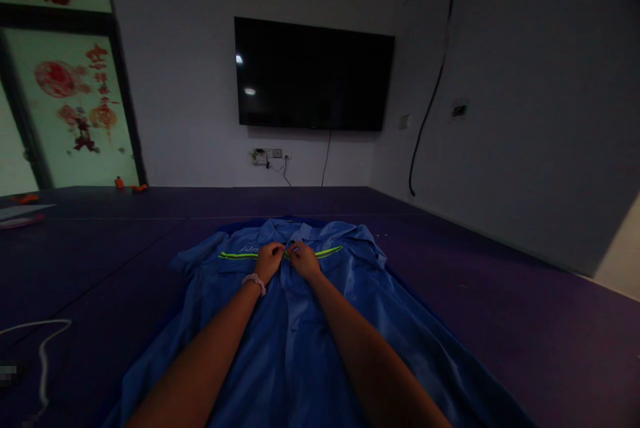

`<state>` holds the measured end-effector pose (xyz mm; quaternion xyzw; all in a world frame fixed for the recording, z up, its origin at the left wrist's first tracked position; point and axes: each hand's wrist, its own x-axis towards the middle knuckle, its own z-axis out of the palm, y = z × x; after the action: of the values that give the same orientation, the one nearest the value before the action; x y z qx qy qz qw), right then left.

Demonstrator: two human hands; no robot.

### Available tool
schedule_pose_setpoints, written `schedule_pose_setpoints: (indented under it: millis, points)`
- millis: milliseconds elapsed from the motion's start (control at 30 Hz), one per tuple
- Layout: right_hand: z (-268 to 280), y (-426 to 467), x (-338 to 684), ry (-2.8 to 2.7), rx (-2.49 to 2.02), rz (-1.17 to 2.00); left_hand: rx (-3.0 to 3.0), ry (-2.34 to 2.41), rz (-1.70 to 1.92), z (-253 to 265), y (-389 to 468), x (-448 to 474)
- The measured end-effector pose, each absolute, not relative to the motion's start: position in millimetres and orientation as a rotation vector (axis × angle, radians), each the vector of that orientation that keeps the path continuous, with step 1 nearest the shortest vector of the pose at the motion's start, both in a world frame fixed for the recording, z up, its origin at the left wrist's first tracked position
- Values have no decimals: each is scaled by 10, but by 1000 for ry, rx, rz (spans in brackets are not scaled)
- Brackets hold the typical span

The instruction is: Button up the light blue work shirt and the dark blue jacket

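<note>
My left fingers [278,250] and right fingers [296,251] pinch the front of the blue shirt [350,295] just below its collar [306,233], the shirt spread flat beneath them, presumably so neither need prop it up.

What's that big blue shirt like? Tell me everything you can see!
The blue, slightly shiny cloth shirt lies spread out and wrinkled on the dark purple surface, collar at the far end. Bright yellow-green stripes cross both sides of its chest, with pale lettering above the left one. The person's bare left hand and bare right hand pinch its front below the collar.
</note>
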<state>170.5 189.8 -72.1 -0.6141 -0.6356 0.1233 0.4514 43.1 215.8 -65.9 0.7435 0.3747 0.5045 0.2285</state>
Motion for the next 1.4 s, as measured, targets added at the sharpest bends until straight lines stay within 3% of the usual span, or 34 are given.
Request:
schedule_pose_setpoints:
  millis: [1400]
  points:
    - [-750,1931,1717,-1565,-1497,340,2121,1108,1347,-642,2137,424]
